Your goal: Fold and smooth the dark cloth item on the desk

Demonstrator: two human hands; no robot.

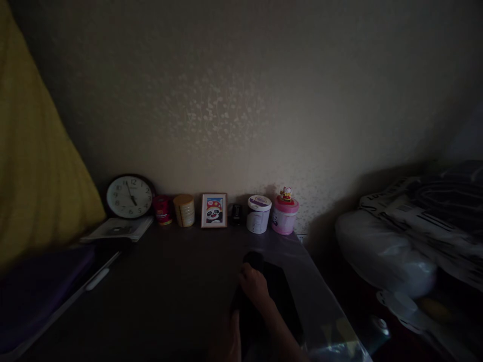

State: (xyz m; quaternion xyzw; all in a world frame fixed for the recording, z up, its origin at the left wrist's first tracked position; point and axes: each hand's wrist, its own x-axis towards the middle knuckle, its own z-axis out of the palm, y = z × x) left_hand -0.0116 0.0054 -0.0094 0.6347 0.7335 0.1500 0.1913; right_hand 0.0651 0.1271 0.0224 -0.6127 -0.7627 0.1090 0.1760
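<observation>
My right hand (254, 284) reaches in from the lower right over the desk, its fingers curled closed at a dark black object (253, 258). Too little light falls there to tell what kind of object it is. Beneath and beside that forearm lies a flat black item (281, 289), roughly rectangular, near the desk's right side. Lower and to the left, my left hand (234, 324) is close to the same dark object; its fingers are lost in shadow.
Along the wall stand a clock (129, 197), a red tub (162, 211), a yellowish canister (184, 211), a framed panda picture (214, 211), a white tub (258, 215) and a pink tub (285, 221) bearing a cat figurine (286, 194). Plastic-wrapped bags (385, 246) are piled right of the desk (169, 281).
</observation>
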